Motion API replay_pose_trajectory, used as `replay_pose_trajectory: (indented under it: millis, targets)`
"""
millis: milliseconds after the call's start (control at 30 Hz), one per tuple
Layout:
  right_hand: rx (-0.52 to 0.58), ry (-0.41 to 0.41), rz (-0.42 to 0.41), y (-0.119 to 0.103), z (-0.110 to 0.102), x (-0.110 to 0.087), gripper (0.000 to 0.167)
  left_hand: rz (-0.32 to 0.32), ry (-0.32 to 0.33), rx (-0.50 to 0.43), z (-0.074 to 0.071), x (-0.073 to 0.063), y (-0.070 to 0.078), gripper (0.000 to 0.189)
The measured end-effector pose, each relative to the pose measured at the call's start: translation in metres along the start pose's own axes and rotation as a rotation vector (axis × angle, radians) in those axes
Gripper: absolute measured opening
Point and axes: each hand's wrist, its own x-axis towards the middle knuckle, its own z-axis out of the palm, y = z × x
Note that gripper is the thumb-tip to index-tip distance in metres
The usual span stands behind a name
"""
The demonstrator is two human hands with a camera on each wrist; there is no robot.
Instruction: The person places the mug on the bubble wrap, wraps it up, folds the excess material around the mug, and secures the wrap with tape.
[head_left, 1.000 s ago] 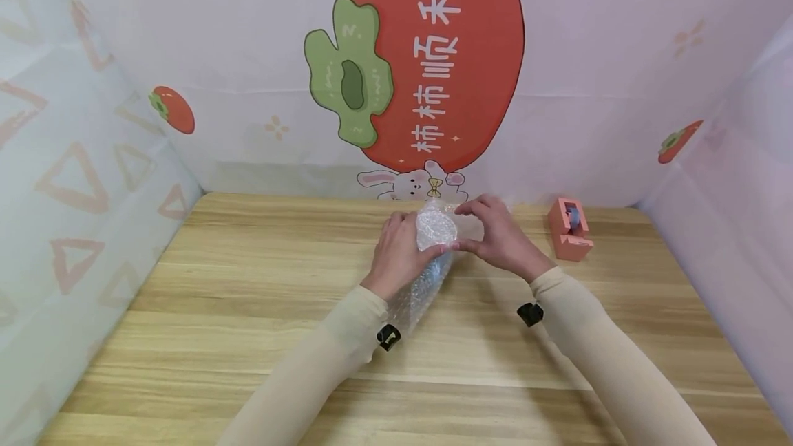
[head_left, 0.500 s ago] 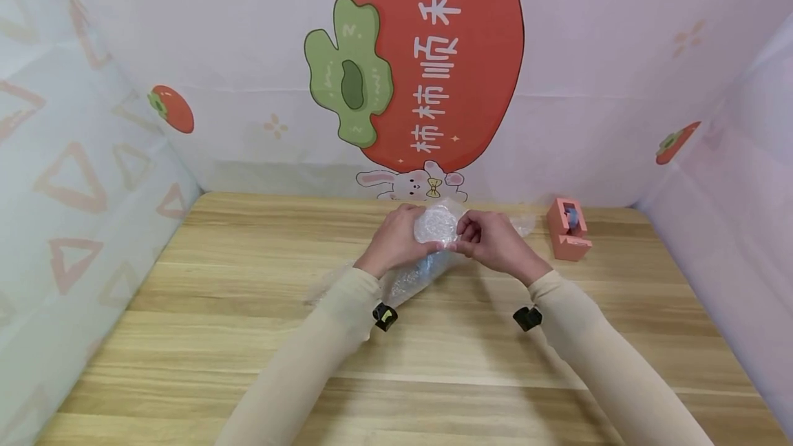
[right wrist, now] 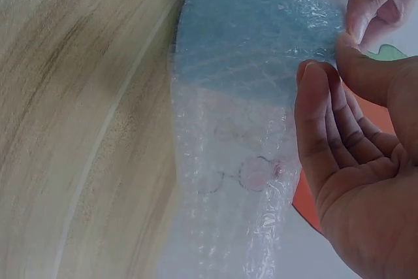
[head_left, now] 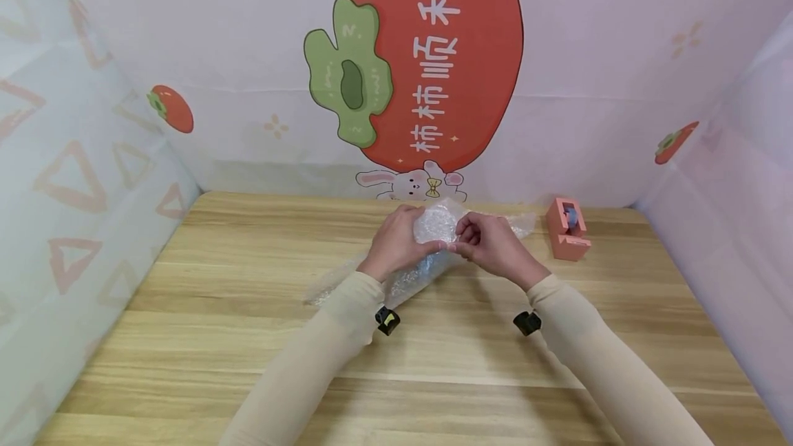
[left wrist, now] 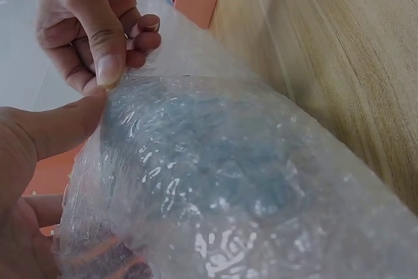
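Observation:
A round-topped, bluish object (right wrist: 241,37) stands wrapped in bubble wrap (head_left: 436,224) near the back of the wooden table. Its exact kind is blurred by the wrap. The left hand (head_left: 396,243) grips the wrapped top from the left, its thumb pressing the near rim. Facing it, the right hand (head_left: 492,243) pinches the wrap at that rim between thumb and index finger, other fingers curled. In the left wrist view the two thumb tips meet at the edge of the wrap. Loose ends of bubble wrap spread out on both sides beneath the hands.
A pink tape dispenser (head_left: 568,229) with a blue roll stands at the table's back right. Fabric walls with a persimmon print enclose the wooden table (head_left: 235,281) at the back and sides. Both wrists carry small black cameras.
The right hand's fingers have curled in from a wider reach around the top. The wrap's loose ends now lie out to the left and right. Over the last half second the hands barely move.

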Motion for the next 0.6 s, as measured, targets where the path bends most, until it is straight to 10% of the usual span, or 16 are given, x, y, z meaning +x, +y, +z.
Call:
replay_pose_trajectory:
  millis: [300, 600]
  targets:
    - [-0.034, -0.006, -0.037, 0.007, -0.012, -0.005, 0.027, -0.009, -0.012, 0.072, -0.001, 0.002, 0.006, 0.083]
    - [-0.166, -0.091, -0.006, 0.028, -0.032, 0.006, 0.081, 0.010, -0.133, 0.080, -0.008, 0.008, 0.005, 0.081]
